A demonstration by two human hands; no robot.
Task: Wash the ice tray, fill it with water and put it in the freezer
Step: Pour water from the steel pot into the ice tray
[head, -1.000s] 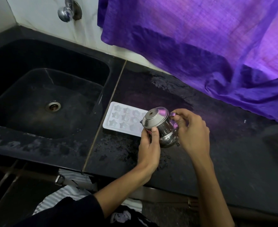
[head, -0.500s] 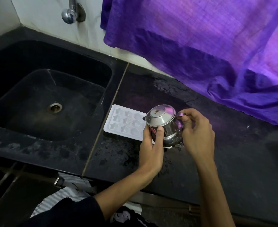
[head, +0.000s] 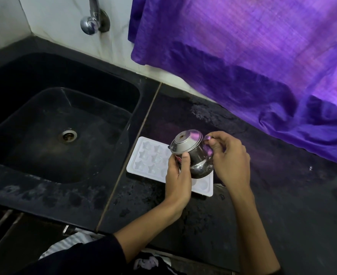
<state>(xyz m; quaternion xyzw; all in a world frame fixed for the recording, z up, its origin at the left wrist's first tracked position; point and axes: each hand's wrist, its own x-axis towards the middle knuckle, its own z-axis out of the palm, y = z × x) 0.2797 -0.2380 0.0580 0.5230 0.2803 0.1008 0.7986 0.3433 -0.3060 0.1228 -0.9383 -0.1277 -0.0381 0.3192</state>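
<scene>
A white ice tray with star-shaped cells lies flat on the black counter, just right of the sink. A small steel jug with a lid hangs over the tray's right part, tilted toward the left. My left hand grips the jug's body from the near side, thumb up along its front. My right hand pinches the jug's handle at its right side. The jug and my hands hide the tray's right half.
A black sink with a round drain fills the left. A chrome tap sticks out of the white wall above it. A purple cloth hangs over the counter's back right. The counter surface looks wet.
The jug has tilted slightly further over the tray, still held by both hands. The view has shifted a little; the tray has not moved.
</scene>
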